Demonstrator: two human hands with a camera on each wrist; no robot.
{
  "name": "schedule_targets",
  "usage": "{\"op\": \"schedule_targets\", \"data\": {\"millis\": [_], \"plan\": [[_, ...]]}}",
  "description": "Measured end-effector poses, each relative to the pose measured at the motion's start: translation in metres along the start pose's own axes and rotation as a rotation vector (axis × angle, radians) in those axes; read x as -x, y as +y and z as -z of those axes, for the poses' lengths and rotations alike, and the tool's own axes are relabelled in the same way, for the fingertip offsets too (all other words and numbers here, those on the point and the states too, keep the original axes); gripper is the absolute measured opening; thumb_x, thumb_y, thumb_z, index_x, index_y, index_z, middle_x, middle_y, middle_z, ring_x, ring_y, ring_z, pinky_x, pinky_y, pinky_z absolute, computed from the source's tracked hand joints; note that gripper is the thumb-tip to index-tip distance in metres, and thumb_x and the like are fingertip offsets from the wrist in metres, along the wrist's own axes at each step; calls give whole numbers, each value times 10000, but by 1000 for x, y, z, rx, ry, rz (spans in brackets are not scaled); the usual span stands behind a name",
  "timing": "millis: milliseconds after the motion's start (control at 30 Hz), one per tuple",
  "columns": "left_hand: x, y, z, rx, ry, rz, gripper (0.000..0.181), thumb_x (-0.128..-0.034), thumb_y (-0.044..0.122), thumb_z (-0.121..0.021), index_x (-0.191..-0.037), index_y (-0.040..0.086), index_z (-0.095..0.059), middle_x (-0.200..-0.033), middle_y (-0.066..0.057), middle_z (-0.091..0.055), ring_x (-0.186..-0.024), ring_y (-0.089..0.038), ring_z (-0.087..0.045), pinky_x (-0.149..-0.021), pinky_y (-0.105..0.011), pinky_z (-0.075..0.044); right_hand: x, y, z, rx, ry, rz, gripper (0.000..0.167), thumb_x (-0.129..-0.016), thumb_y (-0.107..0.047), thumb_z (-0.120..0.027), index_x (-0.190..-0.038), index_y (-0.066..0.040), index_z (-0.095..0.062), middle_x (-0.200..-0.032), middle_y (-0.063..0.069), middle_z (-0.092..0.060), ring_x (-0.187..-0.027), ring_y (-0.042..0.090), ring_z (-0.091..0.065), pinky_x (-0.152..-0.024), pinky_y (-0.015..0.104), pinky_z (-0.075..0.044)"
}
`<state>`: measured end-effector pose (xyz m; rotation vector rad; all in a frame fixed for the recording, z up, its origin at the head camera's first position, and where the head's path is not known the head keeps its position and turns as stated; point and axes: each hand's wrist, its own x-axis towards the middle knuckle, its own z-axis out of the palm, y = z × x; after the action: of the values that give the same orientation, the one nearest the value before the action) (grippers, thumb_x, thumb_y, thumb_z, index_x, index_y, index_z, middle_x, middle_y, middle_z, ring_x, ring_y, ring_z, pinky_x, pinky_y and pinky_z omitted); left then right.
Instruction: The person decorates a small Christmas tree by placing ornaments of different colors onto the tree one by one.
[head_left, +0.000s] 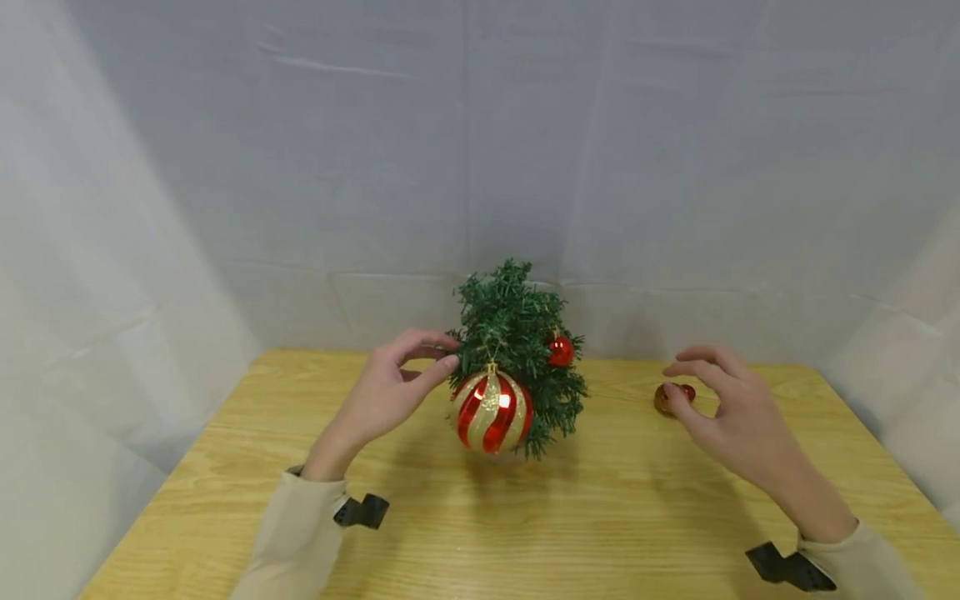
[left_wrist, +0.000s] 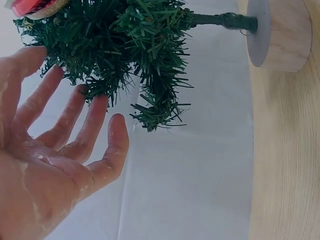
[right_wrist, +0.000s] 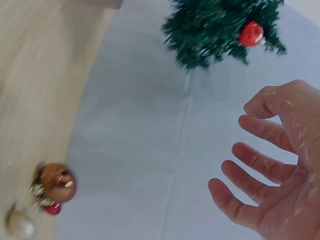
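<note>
Green artificial tree, bearing one striped red-gold ball and one small red ball, separates two loosely spread hands; only the right-wrist view shows one pale ball.

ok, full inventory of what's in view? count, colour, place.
table: 1, yellowish wood, under everything
sheeting: count unclear, whitish grey, behind and beside table
tree: 1, green, mid-table
tree base: 1, pale wood, under tree
striped bauble: 1, red and gold, tree's front
small red bauble: 1, red, tree's right side
copper bauble: 1, coppery, table's right side
loose red bauble: 1, red, beside the copper one
pale ornament: 1, whitish, nearby, blurred
sleeves: 2, beige, forearms
black pieces: 2, black, wrists
left hand: 1, tree's left side
right hand: 1, above table's right side
</note>
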<state>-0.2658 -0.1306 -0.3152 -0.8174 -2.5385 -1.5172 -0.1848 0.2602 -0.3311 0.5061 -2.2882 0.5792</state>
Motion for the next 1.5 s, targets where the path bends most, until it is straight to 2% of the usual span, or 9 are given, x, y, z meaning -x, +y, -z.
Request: {"op": "schedule_targets", "data": {"millis": [100, 167, 267, 567, 867, 1000, 1133, 1333, 1500], "plan": [[0, -1, -1, 11, 8, -7, 250, -1010, 310, -656, -1231, 197, -687, -1270, -14, -670, -1169, -225, -664, -955, -416, -588, 7, 11, 1, 16, -16, -15, 240, -809, 45, -772, -998, -101, -743, -1107, 60, -664, -920, 152, -599, -704, 140, -402], [0, -2, -1, 13, 15, -15, 235, -1010, 311, -657, -1210, 196, -699, -1257, -12, -676, -1157, -224, -667, -947, -405, -591, 12, 19, 3, 18, -26, -21, 248, -809, 47, -771, -1004, -102, -740, -1107, 57, -659, -780, 72, -555, -623, 127, -374], [0, -2, -2, 17, 22, -27, 217, -1009, 304, -659, -1185, 188, -712, -1256, -11, -679, -1148, -212, -668, -938, -397, -596, 20, 29, 5, 31, -42, -34, 242, -813, 41, -764, -1003, -106, -737, -1107, 70, -657, -713, 12, -477, -555, 146, -350], [3, 0, -5, 14, 47, -43, 191, -1008, 286, -662, -1149, 176, -731, -1261, -8, -683, -1155, -205, -661, -937, -434, -597, 43, 63, 8, 116, -179, -74, 229, -802, 1, -787, -994, -118, -748, -1084, 119, -671, -820, 261, -629, -618, 294, -511], [5, 3, -9, -27, 54, -64, 161, -995, 293, -682, -1116, 204, -739, -1264, 14, -673, -1185, -194, -636, -943, -447, -588, 58, 84, 8, 130, -379, -128, 241, -840, -59, -801, -1069, -83, -729, -1107, 137, -670, -738, 127, -596, -579, 259, -452], [6, 8, -12, -97, 72, -113, 146, -985, 283, -698, -1097, 204, -748, -1254, 12, -677, -1185, -195, -637, -934, -445, -587, 62, 90, 5, 147, -427, -104, 255, -830, -74, -819, -1068, -75, -728, -1106, 137, -672, -846, 240, -670, -638, 344, -540], [2, 6, -11, -151, 72, -206, 142, -974, 252, -714, -1091, 184, -754, -1230, 5, -691, -1157, -192, -652, -913, -455, -588, 69, 87, 3, 213, -438, -79, 258, -798, -70, -840, -1034, -63, -736, -1077, 141, -683, -925, 336, -690, -687, 433, -583], [-3, 0, -8, -190, 71, -368, 156, -955, 202, -732, -1093, 133, -756, -1204, -24, -704, -1112, -189, -672, -890, -448, -588, 83, 77, 2, 252, -453, -103, 243, -776, -39, -841, -989, -99, -739, -1054, 124, -690, -865, 296, -701, -648, 386, -588], [-6, -4, -5, -187, 56, -469, 159, -939, 169, -746, -1087, 111, -758, -1198, -44, -706, -1128, -211, -680, -949, -426, -580, 92, 67, 2, 271, -469, -125, 238, -763, -17, -843, -930, -141, -729, -1017, 94, -696, -773, 231, -692, -607, 312, -570]]}}
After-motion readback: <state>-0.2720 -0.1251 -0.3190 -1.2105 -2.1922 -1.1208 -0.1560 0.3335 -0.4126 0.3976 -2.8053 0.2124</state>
